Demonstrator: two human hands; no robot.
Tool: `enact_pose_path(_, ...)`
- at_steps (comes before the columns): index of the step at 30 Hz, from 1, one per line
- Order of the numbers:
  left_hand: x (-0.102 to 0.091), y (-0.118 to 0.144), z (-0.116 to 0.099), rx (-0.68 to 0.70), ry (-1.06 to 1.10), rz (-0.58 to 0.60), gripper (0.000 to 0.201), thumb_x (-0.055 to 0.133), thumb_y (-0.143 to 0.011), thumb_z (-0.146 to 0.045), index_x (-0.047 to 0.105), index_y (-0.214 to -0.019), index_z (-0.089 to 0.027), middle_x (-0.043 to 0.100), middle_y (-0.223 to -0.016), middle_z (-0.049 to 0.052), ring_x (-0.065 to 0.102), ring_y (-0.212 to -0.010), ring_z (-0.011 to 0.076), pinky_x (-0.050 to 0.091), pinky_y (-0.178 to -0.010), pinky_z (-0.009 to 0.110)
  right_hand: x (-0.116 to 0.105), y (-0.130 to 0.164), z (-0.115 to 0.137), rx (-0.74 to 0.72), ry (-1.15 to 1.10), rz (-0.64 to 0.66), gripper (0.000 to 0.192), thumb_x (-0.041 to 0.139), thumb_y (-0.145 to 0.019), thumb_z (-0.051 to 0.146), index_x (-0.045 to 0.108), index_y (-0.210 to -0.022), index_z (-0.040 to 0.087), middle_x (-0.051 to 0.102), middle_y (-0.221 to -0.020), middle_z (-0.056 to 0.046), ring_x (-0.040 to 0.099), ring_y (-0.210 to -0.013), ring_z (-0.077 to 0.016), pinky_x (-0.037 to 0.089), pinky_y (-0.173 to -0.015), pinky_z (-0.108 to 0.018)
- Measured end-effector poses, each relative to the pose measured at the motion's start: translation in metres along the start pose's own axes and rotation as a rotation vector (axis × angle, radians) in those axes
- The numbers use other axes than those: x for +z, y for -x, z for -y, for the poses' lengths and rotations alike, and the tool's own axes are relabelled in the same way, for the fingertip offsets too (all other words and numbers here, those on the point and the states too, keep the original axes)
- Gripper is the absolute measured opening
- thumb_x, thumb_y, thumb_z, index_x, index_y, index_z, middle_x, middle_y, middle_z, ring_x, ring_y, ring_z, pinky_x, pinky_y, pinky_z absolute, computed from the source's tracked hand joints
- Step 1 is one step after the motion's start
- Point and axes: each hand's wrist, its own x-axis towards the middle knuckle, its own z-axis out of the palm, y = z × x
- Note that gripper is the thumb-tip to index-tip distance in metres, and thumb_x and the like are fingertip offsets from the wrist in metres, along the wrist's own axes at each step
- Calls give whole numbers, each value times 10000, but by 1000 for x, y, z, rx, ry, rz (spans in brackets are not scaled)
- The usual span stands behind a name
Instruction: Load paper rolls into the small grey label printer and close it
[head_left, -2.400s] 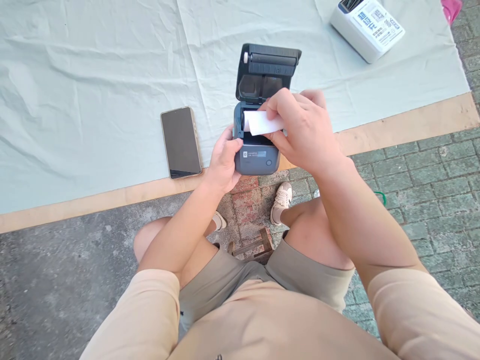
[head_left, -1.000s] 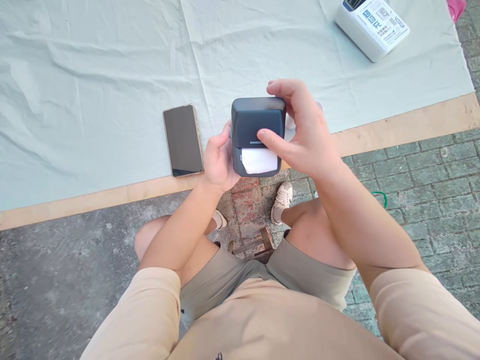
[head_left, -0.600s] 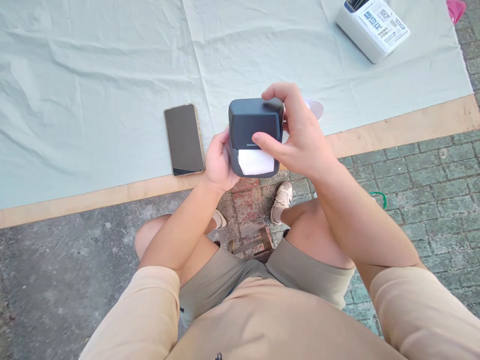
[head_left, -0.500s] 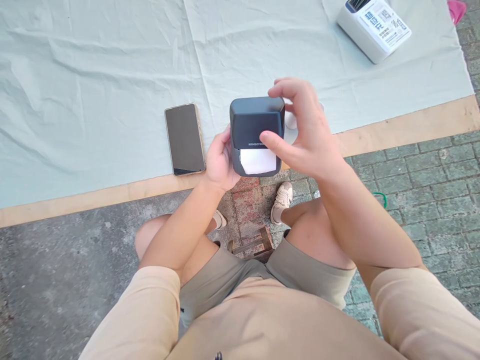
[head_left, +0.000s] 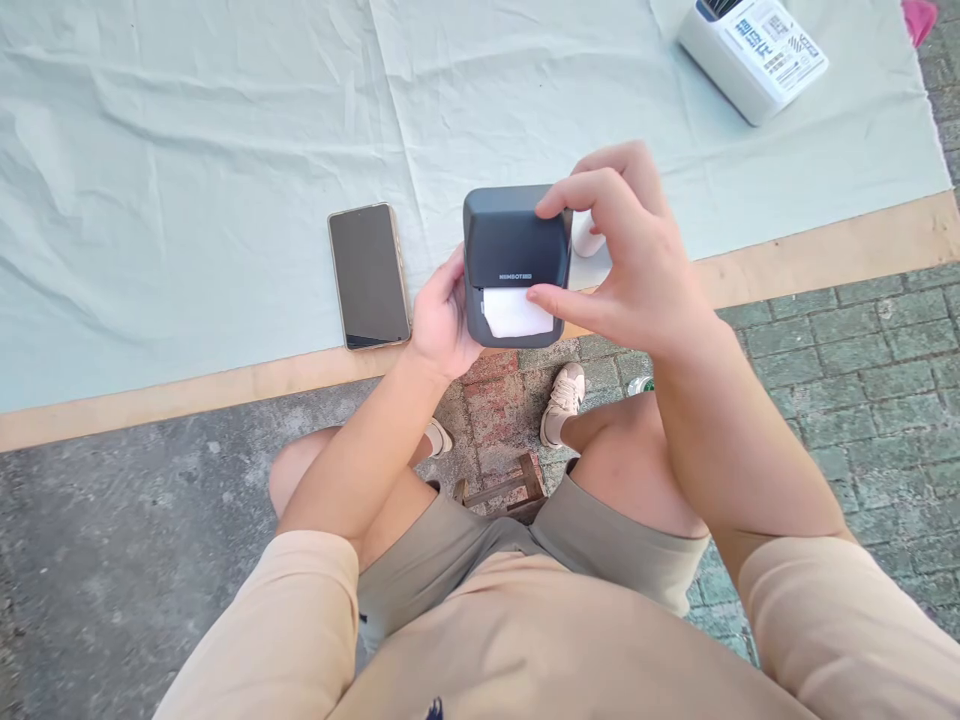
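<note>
My left hand (head_left: 446,318) is closed around the left side and underside of a black label printer (head_left: 517,235), holding it up over the table's front edge. White label paper (head_left: 516,313) sticks out from the slot beneath the printer's lid lettering. Over the printer's right side is my right hand (head_left: 634,235), its thumb and index finger spread apart. The thumb tip lies at the right part of the paper and the index fingertip is at the lid's upper right; whether either presses is unclear. Behind this hand a small white round object (head_left: 587,238) is partly hidden.
A phone (head_left: 370,277) with a dark screen lies left of my hands on the pale cloth (head_left: 225,190). At the back right stands a white box-shaped device (head_left: 754,60) with printed labels. The wooden table edge (head_left: 832,245) runs along the front.
My right thumb has slid down from the printer's lid to the paper. The index finger has moved down onto the lid's upper right. The printer has shifted slightly up and right.
</note>
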Motion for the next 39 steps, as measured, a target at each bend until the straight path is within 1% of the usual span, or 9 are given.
enact_pose_path(6, -5, 0, 0, -4, -36, 112, 485, 426, -1058, -589, 721, -1095, -206, 829, -1199, 102, 625, -1543, 371, 619, -1189, 525, 15, 1, 2, 109, 93, -422, 413, 447, -1090, 657, 467, -886, 298, 573, -823, -42, 571, -738, -238, 539, -747, -468)
enact_pose_path(12, -10, 5, 4, 56, -174, 174, 496, 838, -814, -522, 708, -1200, -238, 802, -1186, 76, 680, -1458, 413, 665, -1082, 503, 4, -2, 22, 138, 269, 21, 77, 610, -1007, 308, 683, -986, 296, 766, -943, -68, 702, -1060, -334, 512, -920, -512)
enact_pose_path(17, -11, 6, 8, 68, -234, 200, 640, 951, -731, -590, 698, -1228, -275, 789, -1206, 57, 712, -1404, 398, 677, -1027, 462, -9, -3, 33, 149, 447, 221, 235, 658, -921, 179, 719, -1121, 288, 828, -1010, -70, 680, -1175, -380, 466, -902, -507)
enact_pose_path(22, -14, 6, 9, 60, -267, 212, 655, 952, -728, -624, 710, -1234, -285, 808, -1151, 42, 789, -1258, 357, 695, -925, 414, -12, -8, 44, 206, 479, 263, 231, 602, -900, 121, 671, -1067, 264, 801, -958, -81, 701, -1031, -356, 472, -919, -525)
enact_pose_path(26, -16, 3, 8, 66, -223, 122, 440, 844, -848, -537, 738, -1171, -257, 828, -1090, 30, 791, -1290, 343, 697, -965, 420, -25, -7, 48, 284, 141, 68, 296, 653, -828, 188, 617, -1103, 292, 774, -1060, -44, 702, -976, -292, 520, -840, -458)
enact_pose_path(29, -17, 0, 5, 14, -169, 58, 298, 718, -946, -484, 755, -1090, -226, 853, -1086, 37, 782, -1323, 315, 689, -1039, 421, -36, -1, 24, 336, -405, -306, 445, 639, -777, 250, 599, -1206, 362, 690, -1208, 17, 659, -843, -185, 449, -619, -351)
enact_pose_path(33, -16, -1, 1, -18, -140, 37, 326, 679, -984, -509, 767, -1074, -208, 871, -1128, 53, 781, -1328, 308, 681, -1074, 411, -34, 9, -43, 596, -872, -577, 378, 640, -857, 520, 632, -1176, 316, 666, -1013, -63, 662, -900, -253, 434, -565, -359)
enact_pose_path(36, -15, -2, 1, -8, -135, 29, 317, 668, -992, -507, 767, -1059, -213, 874, -1147, 59, 769, -1354, 318, 672, -1097, 427, -22, 24, -92, 739, -602, -650, 375, 526, -808, 325, 519, -1183, 335, 620, -1091, -85, 611, -784, -218, 437, -534, -355)
enact_pose_path(39, -13, -2, 1, -15, -152, 25, 292, 669, -984, -480, 762, -1070, -217, 871, -1158, 72, 750, -1387, 331, 661, -1119, 443, -13, 42, -122, 507, -234, -505, 376, 366, -960, 257, 347, -1309, 394, 513, -1184, -94, 585, -877, -238, 459, -567, -364)
